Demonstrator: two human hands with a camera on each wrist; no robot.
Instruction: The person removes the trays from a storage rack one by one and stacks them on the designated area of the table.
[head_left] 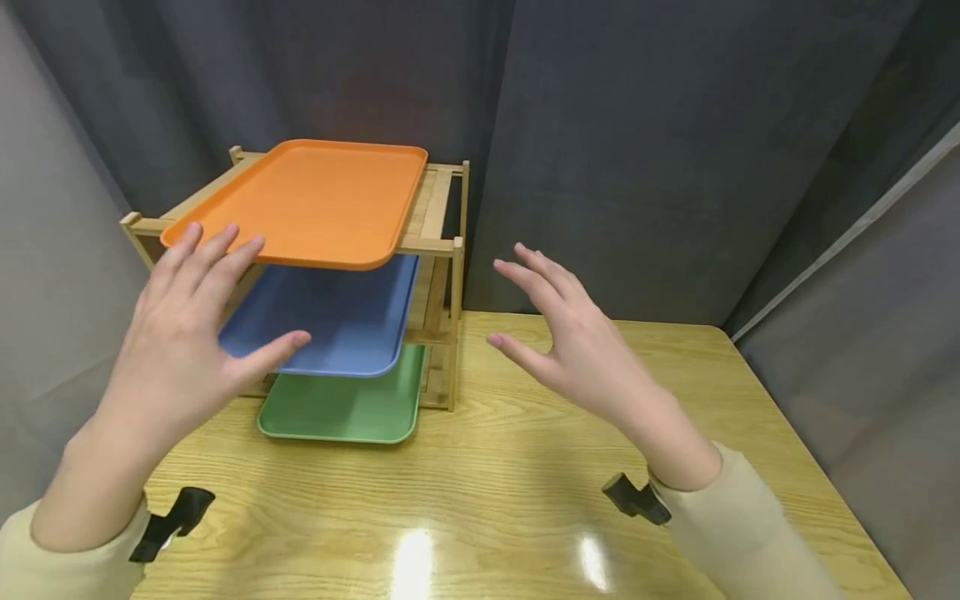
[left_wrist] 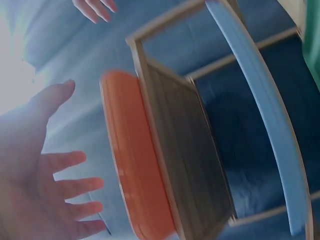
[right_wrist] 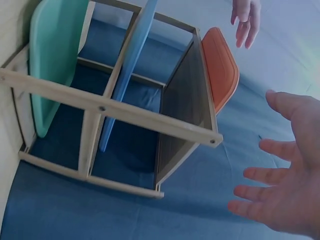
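Sleeves: cream cuffs (head_left: 750,517) covered both wrists at the near edge of the view, each with a small black clip beside it.
Table: a yellow wooden table (head_left: 525,500) lay under both arms, with light reflecting on its near part.
Left hand: the left hand (head_left: 183,333) was raised above the table with straight, spread fingers and held nothing. Its fingertips were in front of the near left corner of the orange tray; from the head view I could not tell if they touched it, and in the left wrist view there seemed to be a gap.
Right hand: the right hand (head_left: 570,342) was also flat and relaxed, fingers apart, empty, to the right of the rack and apart from it.
Rack: a wooden rack (head_left: 450,275) with three levels stood on the far left part of the table.
Green tray: the green tray (head_left: 341,408) lay on the lowest level, sticking out toward the person.
Blue tray: the blue tray (head_left: 337,317) sat on the middle level.
Orange tray: the orange tray (head_left: 307,200) lay on top of the rack, near edge past the front rail.
Background: a dark grey curtain (head_left: 637,125) hung behind the rack.
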